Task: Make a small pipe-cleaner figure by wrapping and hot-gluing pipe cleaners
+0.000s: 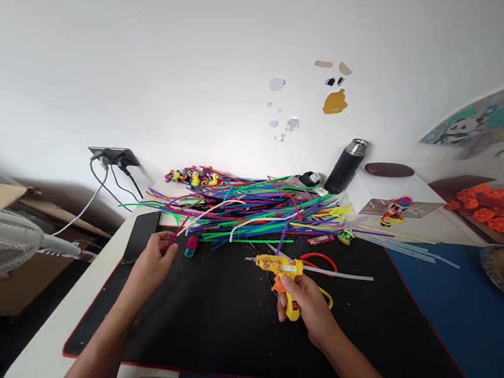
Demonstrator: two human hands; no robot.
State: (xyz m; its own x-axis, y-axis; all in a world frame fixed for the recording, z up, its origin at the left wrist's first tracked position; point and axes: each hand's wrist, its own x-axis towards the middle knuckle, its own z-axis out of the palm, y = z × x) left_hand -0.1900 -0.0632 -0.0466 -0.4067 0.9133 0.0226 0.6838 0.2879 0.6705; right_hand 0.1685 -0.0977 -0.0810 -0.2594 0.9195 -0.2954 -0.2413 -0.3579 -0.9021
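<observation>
My right hand (306,302) is wrapped round the handle of a yellow glue gun (281,264), its nozzle pointing left over the black mat. A clear glue stick (343,273) sticks out behind it. At the mat's left side my left hand (155,259) pinches a dark red pipe cleaner (177,232), tilted up to the right. Just right of that hand lies a small pink and green pipe-cleaner piece (191,246). Beyond both hands spreads a heap of many-coloured pipe cleaners (254,206). Scissors with red and yellow handles (319,261) lie partly hidden behind the glue gun.
A phone (141,235) lies at the mat's left edge. Small finished figures (192,175) stand against the wall. At the back right are a black flask (347,167) and a white box (390,190). Loose glue sticks (412,251) lie right of the mat; a fan (7,239) stands far left.
</observation>
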